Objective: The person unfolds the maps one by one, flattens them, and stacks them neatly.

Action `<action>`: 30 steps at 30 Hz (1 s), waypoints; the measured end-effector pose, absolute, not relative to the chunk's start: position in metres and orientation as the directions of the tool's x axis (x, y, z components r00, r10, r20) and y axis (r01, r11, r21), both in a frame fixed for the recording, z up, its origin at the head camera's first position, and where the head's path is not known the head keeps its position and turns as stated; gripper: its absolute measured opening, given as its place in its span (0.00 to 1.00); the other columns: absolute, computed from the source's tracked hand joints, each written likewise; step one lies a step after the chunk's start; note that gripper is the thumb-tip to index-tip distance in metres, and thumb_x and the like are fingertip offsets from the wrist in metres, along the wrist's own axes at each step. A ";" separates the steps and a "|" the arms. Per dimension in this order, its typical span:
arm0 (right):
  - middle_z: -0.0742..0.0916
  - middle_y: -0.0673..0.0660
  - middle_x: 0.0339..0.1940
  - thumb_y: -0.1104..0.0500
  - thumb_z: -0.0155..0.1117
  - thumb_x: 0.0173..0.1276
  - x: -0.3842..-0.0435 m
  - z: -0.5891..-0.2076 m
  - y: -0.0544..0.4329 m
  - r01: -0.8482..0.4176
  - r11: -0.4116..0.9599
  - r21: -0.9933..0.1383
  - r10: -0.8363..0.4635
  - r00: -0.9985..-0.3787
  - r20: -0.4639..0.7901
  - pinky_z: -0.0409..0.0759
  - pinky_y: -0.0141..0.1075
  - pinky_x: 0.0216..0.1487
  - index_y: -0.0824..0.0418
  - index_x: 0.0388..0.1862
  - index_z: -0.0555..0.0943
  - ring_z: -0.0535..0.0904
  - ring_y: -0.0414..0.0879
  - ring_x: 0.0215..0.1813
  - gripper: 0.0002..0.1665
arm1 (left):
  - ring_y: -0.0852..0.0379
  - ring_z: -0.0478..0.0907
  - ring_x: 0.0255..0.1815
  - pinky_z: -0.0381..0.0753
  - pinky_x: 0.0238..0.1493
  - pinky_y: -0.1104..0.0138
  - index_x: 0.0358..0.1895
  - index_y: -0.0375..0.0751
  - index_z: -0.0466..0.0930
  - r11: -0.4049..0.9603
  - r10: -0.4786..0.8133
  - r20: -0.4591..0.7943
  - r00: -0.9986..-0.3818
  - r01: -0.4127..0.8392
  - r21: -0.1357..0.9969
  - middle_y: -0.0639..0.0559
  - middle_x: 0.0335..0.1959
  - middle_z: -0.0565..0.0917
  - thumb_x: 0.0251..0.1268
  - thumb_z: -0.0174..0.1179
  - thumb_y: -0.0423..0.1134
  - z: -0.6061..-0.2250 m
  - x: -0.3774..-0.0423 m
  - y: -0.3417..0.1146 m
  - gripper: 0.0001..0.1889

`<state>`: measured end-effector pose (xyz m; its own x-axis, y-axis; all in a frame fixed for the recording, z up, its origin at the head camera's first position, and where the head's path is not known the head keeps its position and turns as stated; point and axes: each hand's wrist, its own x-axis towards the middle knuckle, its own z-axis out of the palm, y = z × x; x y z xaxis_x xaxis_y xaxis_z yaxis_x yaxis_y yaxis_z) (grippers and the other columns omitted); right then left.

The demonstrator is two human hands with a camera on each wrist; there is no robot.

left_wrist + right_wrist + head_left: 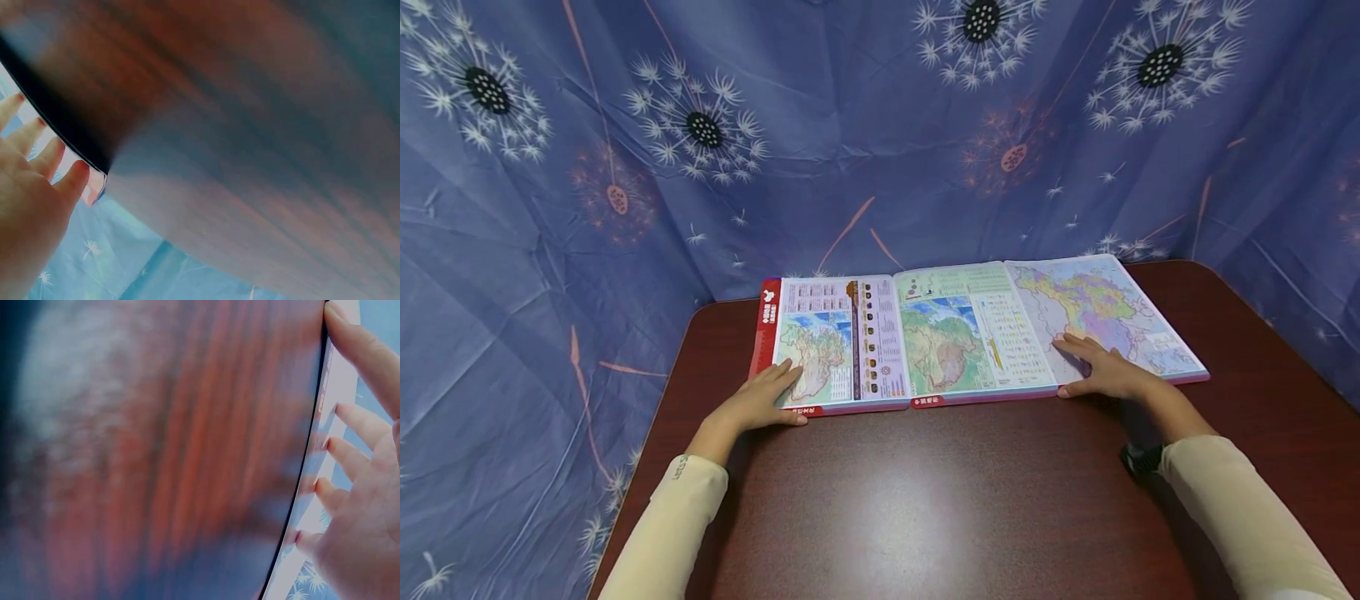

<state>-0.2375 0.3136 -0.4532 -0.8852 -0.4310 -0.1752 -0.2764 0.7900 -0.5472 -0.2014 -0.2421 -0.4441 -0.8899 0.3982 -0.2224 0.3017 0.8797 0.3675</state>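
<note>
A long map set (981, 387) lies on the dark brown table, its three printed panels side by side and a red strip along the left end. On its left front corner rests my left hand (760, 398), fingers stretched over the left panel and thumb along the front edge. My right hand (1105, 371) lies on the right panel with fingers spread, the thumb at the front edge. Neither hand grips anything. Fingertips of the left hand (31, 194) meet the map's edge in the left wrist view. Spread fingers of the right hand (369, 506) show in the right wrist view.
The brown table (895, 500) has rounded back corners and reflects a bright light in front of the map set. A blue curtain (850, 108) with dandelion prints hangs right behind it and along both sides. A dark band (1141, 458) circles the right wrist.
</note>
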 end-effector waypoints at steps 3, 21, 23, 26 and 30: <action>0.51 0.71 0.69 0.45 0.70 0.48 -0.239 -0.453 0.313 -0.265 0.789 -0.555 -0.423 -0.889 -0.177 0.31 0.72 0.51 0.67 0.68 0.56 0.37 0.71 0.66 0.54 | 0.37 0.46 0.67 0.45 0.61 0.41 0.68 0.39 0.55 0.876 0.399 -0.224 -0.889 0.298 0.380 0.37 0.68 0.52 0.45 0.63 0.60 -0.444 -0.205 -0.242 0.48; 0.49 0.72 0.68 0.46 0.70 0.49 -0.243 -0.451 0.307 -0.263 0.784 -0.562 -0.431 -0.882 -0.190 0.30 0.71 0.52 0.68 0.68 0.55 0.35 0.72 0.66 0.54 | 0.37 0.44 0.67 0.45 0.61 0.41 0.67 0.38 0.55 0.886 0.368 -0.259 -0.893 0.253 0.388 0.36 0.68 0.52 0.44 0.66 0.57 -0.439 -0.209 -0.241 0.48; 0.49 0.72 0.68 0.46 0.70 0.49 -0.243 -0.450 0.307 -0.255 0.786 -0.563 -0.427 -0.883 -0.196 0.30 0.71 0.52 0.68 0.68 0.54 0.34 0.72 0.65 0.54 | 0.37 0.45 0.67 0.45 0.61 0.41 0.67 0.38 0.55 0.885 0.370 -0.257 -0.893 0.255 0.389 0.36 0.68 0.52 0.43 0.67 0.57 -0.440 -0.209 -0.241 0.48; 0.50 0.72 0.68 0.44 0.67 0.52 -0.244 -0.450 0.306 -0.242 0.796 -0.555 -0.409 -0.891 -0.199 0.30 0.71 0.52 0.67 0.68 0.55 0.35 0.72 0.65 0.52 | 0.37 0.45 0.67 0.46 0.61 0.42 0.67 0.38 0.56 0.883 0.374 -0.253 -0.892 0.258 0.393 0.36 0.68 0.52 0.43 0.67 0.56 -0.440 -0.208 -0.240 0.49; 0.52 0.71 0.68 0.42 0.61 0.58 -0.246 -0.445 0.302 -0.246 0.807 -0.537 -0.387 -0.907 -0.166 0.33 0.70 0.53 0.66 0.68 0.55 0.39 0.71 0.66 0.48 | 0.37 0.47 0.67 0.48 0.61 0.42 0.67 0.37 0.57 0.884 0.373 -0.245 -0.895 0.263 0.387 0.35 0.67 0.54 0.41 0.68 0.57 -0.438 -0.207 -0.239 0.49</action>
